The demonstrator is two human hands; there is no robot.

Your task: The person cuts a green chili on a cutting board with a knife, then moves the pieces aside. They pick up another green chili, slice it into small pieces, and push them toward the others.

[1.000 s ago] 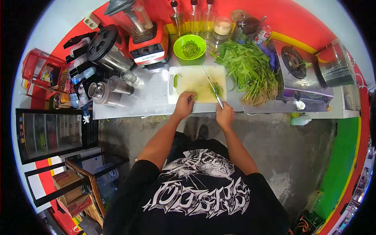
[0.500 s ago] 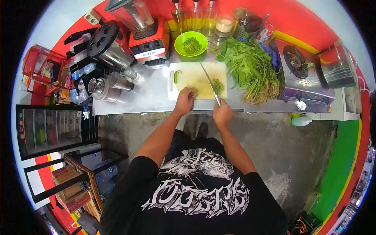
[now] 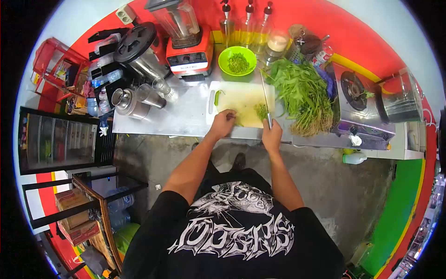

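**One board, one knife, two hands**

Nearest, the right hand (image 3: 272,136) grips one knife (image 3: 265,100). The left hand (image 3: 224,123), fingers curled, pins green stems (image 3: 239,123) to the single white cutting board (image 3: 241,95). Beyond stand one green bowl (image 3: 222,63) and three bottles (image 3: 246,21).

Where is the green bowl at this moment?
Head view, upper centre: the green bowl sits behind the cutting board, between the red blender and the leafy greens.

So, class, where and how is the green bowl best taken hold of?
Probably the green bowl by its near rim, pinched from above, coming over the cutting board: it sits upright and open, blender on one side, leafy greens on the other, bottles behind.
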